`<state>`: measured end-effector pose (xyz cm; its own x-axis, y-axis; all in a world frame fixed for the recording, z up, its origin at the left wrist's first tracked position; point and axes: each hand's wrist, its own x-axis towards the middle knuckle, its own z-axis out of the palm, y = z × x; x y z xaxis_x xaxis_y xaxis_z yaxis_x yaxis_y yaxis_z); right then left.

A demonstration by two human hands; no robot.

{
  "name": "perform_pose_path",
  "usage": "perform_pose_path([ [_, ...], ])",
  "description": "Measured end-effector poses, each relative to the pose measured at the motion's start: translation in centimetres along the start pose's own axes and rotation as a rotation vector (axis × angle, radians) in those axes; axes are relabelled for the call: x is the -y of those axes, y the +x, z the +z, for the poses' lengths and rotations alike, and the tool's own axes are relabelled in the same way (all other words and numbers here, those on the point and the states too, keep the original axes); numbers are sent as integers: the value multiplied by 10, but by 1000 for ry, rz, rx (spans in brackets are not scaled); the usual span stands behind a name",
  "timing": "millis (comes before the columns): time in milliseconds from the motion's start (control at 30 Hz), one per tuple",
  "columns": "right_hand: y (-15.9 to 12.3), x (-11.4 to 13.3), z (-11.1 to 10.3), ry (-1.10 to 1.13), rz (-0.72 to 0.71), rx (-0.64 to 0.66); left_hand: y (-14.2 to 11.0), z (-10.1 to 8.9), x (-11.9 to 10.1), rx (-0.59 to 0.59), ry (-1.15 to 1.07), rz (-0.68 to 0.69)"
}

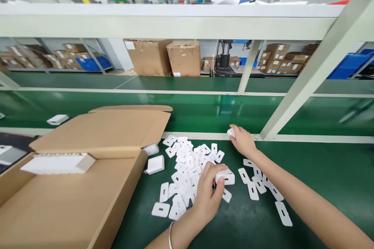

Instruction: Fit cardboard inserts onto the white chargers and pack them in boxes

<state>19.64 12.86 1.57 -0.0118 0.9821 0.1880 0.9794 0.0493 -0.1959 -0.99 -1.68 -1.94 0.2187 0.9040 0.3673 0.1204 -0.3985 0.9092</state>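
Observation:
My left hand [208, 190] is closed around a white charger block [226, 177] whose slotted end faces right. Beneath and beside it spreads a pile of thin white slotted plates [185, 163]. Farther out, my right hand [244, 140] grips a small white block [231, 132], mostly covered by the fingers, at the pale rail by the green belt. Under my right forearm lie several more slotted plates [253, 190]. A white plug charger [155, 164] with its prongs pointing left rests between the pile and the cardboard box.
An open cardboard box [117, 202] fills the left side, with a row of white chargers [60, 163] inside. Behind the rail [198, 135] runs a green conveyor belt [193, 113] carrying a white charger [57, 119]. A slanted metal post [304, 70] stands at right below a shelf [163, 27].

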Motion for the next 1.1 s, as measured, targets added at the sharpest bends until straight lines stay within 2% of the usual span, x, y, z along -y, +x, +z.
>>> perform_pose_path([
  [67,-34,9,-3,79,-123,38,0,0,-1,17,-22,-23],
  [167,-88,22,-16,342,-173,-66,1,0,-3,12,-80,-30],
  [233,-120,32,-27,605,-149,4,2,-1,-3,6,-124,-4],
  [267,-133,37,-30,715,-141,81,2,-1,-3,2,-143,16],
  [367,-157,46,-31,954,-130,198,1,-2,-2,8,-159,79],
  [500,-162,46,-20,1169,-102,257,-5,-4,0,45,-90,126],
  [600,-163,41,-15,1249,-106,303,-9,-4,0,73,-65,130],
  [767,-164,40,-16,1227,-145,239,-12,-5,0,99,-50,105],
  [900,-165,43,-16,1223,-119,218,-12,-6,2,100,-66,42],
  [1100,-166,45,-11,1220,-82,234,-8,-4,0,95,-148,-65],
])
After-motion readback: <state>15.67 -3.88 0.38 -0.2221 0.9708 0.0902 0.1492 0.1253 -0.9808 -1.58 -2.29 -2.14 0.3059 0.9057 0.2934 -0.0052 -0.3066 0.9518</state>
